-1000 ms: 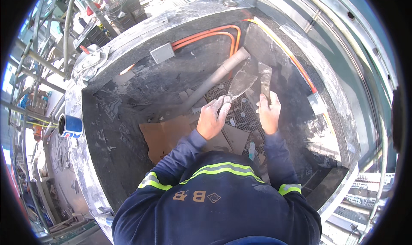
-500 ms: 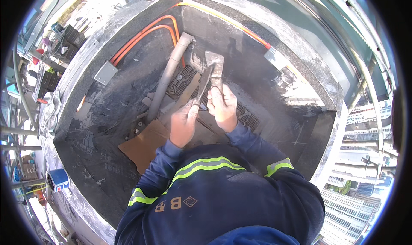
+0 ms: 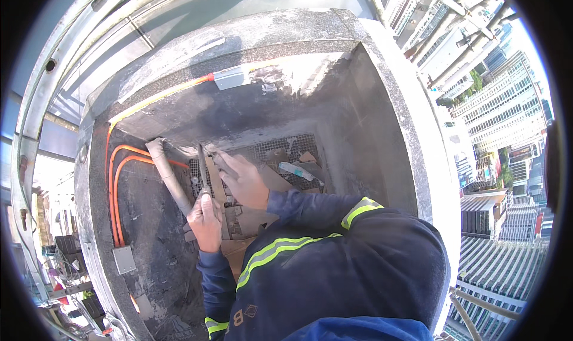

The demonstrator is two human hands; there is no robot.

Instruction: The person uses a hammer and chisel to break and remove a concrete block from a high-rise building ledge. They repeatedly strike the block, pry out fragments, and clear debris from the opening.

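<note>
Holds a slim scraper (image 3: 203,169) in the left hand (image 3: 206,224), with thumb and fingers closed round the handle and with the thin blade nearly edge-on, pointing away from the body; holds the right hand (image 3: 245,181) just beside that blade, with dusty fingers partly bent and turned toward it; cannot tell of any tool within the right hand's grasp, nor of contact between hand and blade; works with both hands inside a dark, box-shaped recess (image 3: 382,138), above a long beige strip (image 3: 224,226) on its floor; to the left of the scraper, a pale pipe (image 3: 170,177) along the wall, and beyond it two bent orange conduits (image 3: 116,203) down to a grey box (image 3: 124,260); along the far wall, a yellow-orange conduit (image 3: 161,98) up to a second box (image 3: 231,78); to the right of the right hand, a black perforated mat (image 3: 298,145) and a white-and-teal packet (image 3: 296,171); nearer the body, brown cardboard (image 3: 236,254), partly behind a dark jacket (image 3: 358,263) with bright reflective bands (image 3: 268,257); outside the recess, poles (image 3: 444,0) and tall buildings (image 3: 501,114)
</note>
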